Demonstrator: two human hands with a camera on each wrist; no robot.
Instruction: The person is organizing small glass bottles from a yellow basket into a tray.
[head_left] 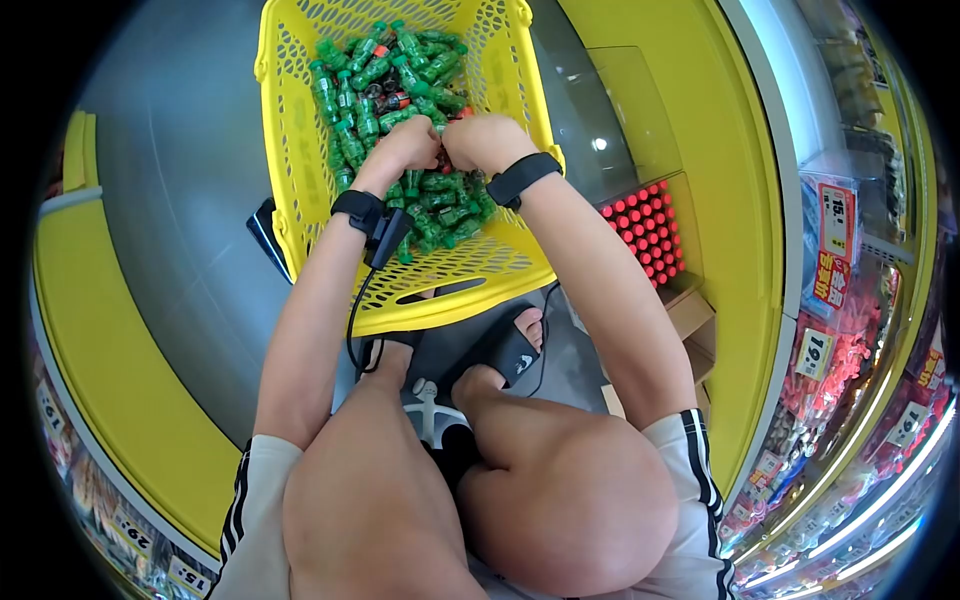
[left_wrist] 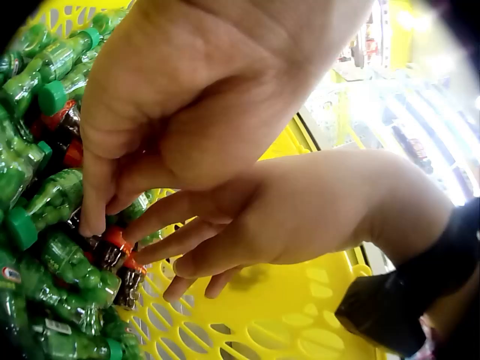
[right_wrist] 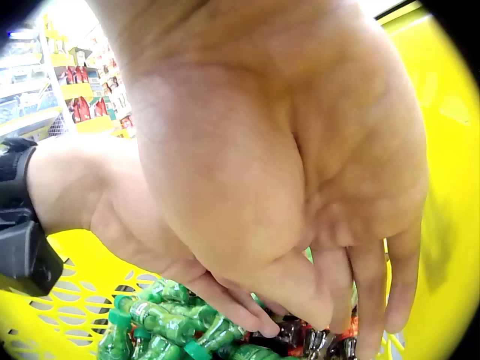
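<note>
Now, right hand (head_left: 489, 143) loose, left hand (head_left: 406, 146) (can't tell its grip)!
Dark bottles (left_wrist: 130, 288): likely light, slick; pinch waists.

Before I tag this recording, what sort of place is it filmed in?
Most likely a shop, perhaps one selling snacks or groceries: packaged goods fill the shelves at the right, price tags hang among them, and a yellow basket holds small green bottles.
</note>
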